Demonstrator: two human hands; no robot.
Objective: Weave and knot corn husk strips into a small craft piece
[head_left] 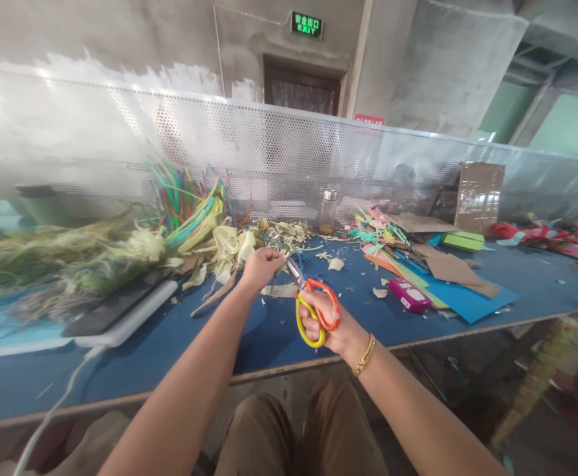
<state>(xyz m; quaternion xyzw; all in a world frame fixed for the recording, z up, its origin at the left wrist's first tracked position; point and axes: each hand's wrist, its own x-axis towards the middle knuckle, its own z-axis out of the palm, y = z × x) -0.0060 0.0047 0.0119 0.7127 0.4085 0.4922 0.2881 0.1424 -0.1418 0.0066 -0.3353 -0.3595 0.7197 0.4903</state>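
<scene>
My right hand point(323, 316) grips scissors point(329, 305) with one orange and one yellow handle, above the blue tabletop point(274, 337). The blades point up and left, their tips close to my left hand point(265, 266). That hand is closed in a pinch at the fingertips; the small thing between them is too tiny to make out. Just behind and left of it lie pale dried husks point(227, 246). Small scraps are scattered beyond the blades.
Left are a phone point(115, 304) on a white device with a cable, and heaped fibres point(71, 258). Colourful stems point(184, 205) and a glass bottle point(328, 210) stand behind. Right are a magenta box point(409, 295), blue paper point(470, 297) and cardboard point(457, 270).
</scene>
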